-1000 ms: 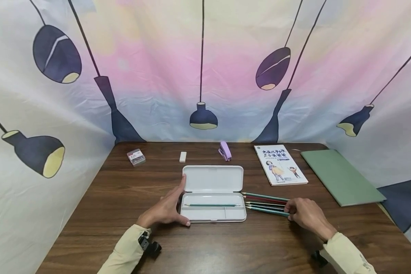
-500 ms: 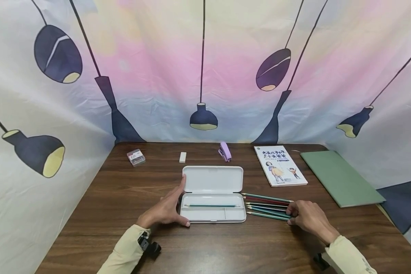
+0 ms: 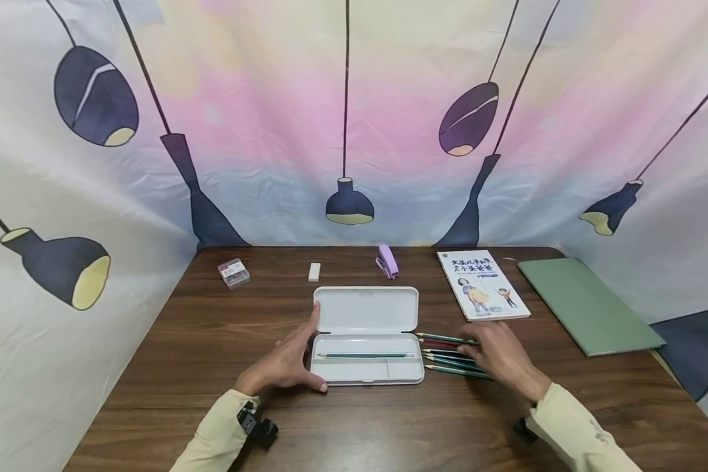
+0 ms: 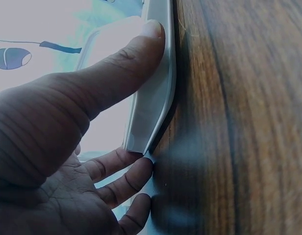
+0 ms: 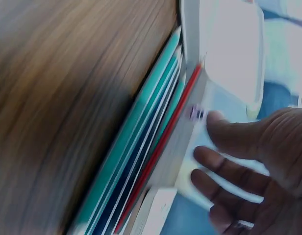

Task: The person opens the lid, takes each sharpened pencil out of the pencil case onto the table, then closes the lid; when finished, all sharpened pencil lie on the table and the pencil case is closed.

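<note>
An open white pencil case (image 3: 348,375) lies mid-table, its lid folded back, with one teal pencil (image 3: 362,356) along its long compartment. My left hand (image 3: 283,364) holds the case's left end, thumb at the front corner and index finger up by the lid. In the left wrist view the thumb (image 4: 126,63) presses along the case's side. Right of the case lies a loose row of several pencils (image 3: 454,372), teal, dark and red, points toward it. My right hand (image 3: 501,354) hovers over their far ends. Its thumb and fingers stand apart around nothing in the right wrist view.
Along the back are a small clear box (image 3: 234,272), a white eraser (image 3: 314,272) and a purple stapler (image 3: 387,261). A picture-covered book (image 3: 484,285) and a green folder (image 3: 590,305) lie at the right, beyond the right hand. A printed cloth hangs behind the table.
My right hand first spread the pencils, shifting one toward the front, then let go and moved left and back over the row. The left hand and case have stayed put.
</note>
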The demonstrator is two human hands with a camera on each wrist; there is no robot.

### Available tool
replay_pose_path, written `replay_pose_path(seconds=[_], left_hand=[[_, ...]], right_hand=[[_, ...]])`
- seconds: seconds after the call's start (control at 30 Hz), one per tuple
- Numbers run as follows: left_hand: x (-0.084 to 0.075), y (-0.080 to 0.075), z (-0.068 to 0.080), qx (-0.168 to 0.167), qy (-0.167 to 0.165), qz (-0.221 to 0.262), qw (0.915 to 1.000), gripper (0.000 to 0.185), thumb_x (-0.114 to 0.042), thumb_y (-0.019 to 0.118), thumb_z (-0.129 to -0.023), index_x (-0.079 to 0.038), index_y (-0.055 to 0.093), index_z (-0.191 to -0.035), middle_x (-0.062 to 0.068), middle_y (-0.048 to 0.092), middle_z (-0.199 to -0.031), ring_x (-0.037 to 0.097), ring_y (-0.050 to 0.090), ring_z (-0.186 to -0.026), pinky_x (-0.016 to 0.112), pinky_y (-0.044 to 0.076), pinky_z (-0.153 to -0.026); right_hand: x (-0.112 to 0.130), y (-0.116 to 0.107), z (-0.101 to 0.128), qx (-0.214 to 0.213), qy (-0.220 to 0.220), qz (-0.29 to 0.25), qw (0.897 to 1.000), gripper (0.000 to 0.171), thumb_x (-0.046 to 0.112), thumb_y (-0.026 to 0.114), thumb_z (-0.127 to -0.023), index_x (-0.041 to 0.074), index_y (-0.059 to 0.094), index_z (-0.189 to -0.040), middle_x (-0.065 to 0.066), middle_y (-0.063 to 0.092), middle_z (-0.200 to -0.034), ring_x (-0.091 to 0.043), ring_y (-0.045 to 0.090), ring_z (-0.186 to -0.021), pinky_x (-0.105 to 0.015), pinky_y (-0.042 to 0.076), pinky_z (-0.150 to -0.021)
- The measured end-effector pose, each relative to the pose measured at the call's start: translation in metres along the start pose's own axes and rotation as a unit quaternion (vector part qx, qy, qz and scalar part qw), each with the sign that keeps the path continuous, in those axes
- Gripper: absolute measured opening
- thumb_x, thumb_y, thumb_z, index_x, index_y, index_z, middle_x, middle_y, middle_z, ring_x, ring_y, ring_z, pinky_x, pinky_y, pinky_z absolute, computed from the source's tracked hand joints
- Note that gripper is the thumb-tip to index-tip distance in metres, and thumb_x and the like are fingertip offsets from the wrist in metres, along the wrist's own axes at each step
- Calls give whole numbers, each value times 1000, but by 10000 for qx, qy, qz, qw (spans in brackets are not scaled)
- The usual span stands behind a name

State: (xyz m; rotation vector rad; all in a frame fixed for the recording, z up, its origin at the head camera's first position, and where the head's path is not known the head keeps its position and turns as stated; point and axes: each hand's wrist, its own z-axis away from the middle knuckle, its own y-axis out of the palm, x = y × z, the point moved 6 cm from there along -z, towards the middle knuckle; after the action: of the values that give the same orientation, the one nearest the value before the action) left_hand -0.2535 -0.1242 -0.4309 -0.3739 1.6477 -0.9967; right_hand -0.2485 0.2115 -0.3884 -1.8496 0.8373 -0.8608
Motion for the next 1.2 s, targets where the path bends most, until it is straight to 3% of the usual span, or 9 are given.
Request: replay_pose_path(seconds=[0.1, 0.27, 0.4, 0.6, 0.9, 1.2], left_hand=[[0, -2, -1, -11, -36, -19, 10000, 139, -42, 88, -48, -22, -9, -146, 11, 44, -130, 31, 31, -126, 71, 15, -89], [-1, -3, -1, -70, 65, -9, 10000, 140, -41, 88, -47, -20, -8, -146, 10, 46, -127, 30, 33, -124, 70, 18, -89], [-1, -2, 0, -49, 71, 34, 10000, 140, -40, 88, -47, -20, -8, -146, 11, 43, -131, 30, 30, -126, 70, 17, -89], [-1, -2, 1, -25, -13, 91, 10000, 140, -39, 89, -47, -23, -9, -146, 12, 37, -138, 30, 25, -129, 71, 13, -90], [0, -6, 0, -125, 82, -10, 9999, 140, -40, 89, -47, -20, -8, -146, 12, 43, -131, 30, 30, -126, 70, 17, -90], [-2, -2, 4, -71, 133, 23, 9999, 139, -39, 88, -48, -21, -9, -146, 13, 41, -133, 30, 30, -126, 71, 16, -88]], right_hand=[[22, 8, -14, -231, -727, -298, 9966, 26, 11, 76, -72, 9, 69, -97, -2, 67, -93, -19, 61, -85, -39, 45, -75], [52, 32, -29, 243, -1272, -473, 9904, 26, 15, 69, -80, 11, 66, -106, 0, 65, -102, -17, 57, -95, -39, 41, -79], [66, 48, -34, 696, -1333, -371, 9879, 24, 14, 65, -84, 11, 66, -107, -1, 64, -104, -16, 56, -96, -38, 41, -80], [74, 63, -35, 1017, -1397, -181, 9848, 25, 16, 65, -84, 10, 65, -108, -5, 62, -107, -19, 56, -97, -38, 43, -81], [77, 66, -38, 676, -1432, -229, 9871, 22, 10, 67, -81, 14, 68, -103, 0, 63, -100, -14, 57, -89, -35, 43, -76], [75, 70, -34, 723, -1116, -420, 9902, 18, 16, 69, -80, 14, 70, -98, 1, 64, -96, -15, 56, -91, -35, 41, -74]])
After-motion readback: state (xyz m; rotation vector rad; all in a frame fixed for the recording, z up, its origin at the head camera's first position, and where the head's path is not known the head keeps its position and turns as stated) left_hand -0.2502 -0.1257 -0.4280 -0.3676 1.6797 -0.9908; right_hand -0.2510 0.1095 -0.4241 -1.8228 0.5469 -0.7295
